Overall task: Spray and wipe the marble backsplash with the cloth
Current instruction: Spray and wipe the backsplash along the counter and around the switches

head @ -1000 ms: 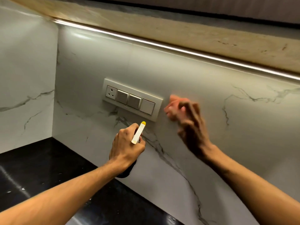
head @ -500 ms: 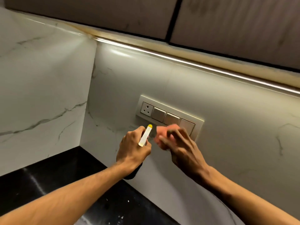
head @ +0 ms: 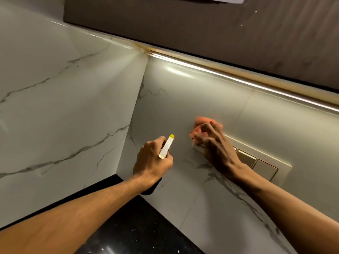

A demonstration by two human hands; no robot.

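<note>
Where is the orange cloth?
Right of centre in the head view, the orange cloth sits under the right hand, against the backsplash at the left end of the switch panel.

A black stone table (head: 139, 228) with small white specks fills the lower corner. A cream switch panel (head: 266, 167) with square beige switches sits at the right, its left end covered. Above, a thin bright light strip (head: 238, 79) runs under dark brown cabinets (head: 201, 28).

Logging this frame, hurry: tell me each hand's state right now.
Left hand: closed, gripping the spray bottle.
Right hand: closed, holding the cloth against the backsplash.
</note>
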